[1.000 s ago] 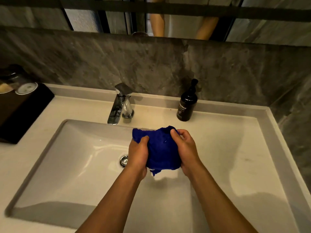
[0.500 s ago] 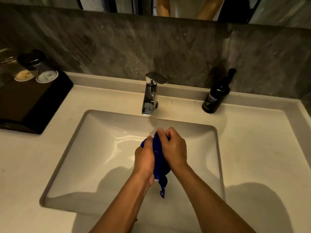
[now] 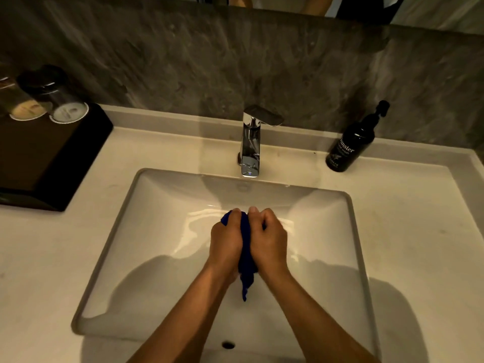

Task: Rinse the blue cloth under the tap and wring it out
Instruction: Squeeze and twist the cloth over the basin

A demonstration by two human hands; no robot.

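Blue cloth [image 3: 246, 258]: bunched into a narrow roll, long axis running from the far side toward the person, a loose tail pointing down and toward the near rim. Held over the middle of the white basin [image 3: 157, 258], in front of the chrome tap [image 3: 251, 142].
Left hand [image 3: 225, 242]: fingers curled and clamped on the cloth's left side.
Right hand [image 3: 269, 241]: fingers curled and clamped on its right side, thumbs nearly meeting on top.
Counter [image 3: 406, 231]: black pump bottle [image 3: 351, 145] at far right; dark tray [image 3: 49, 158] at far left.
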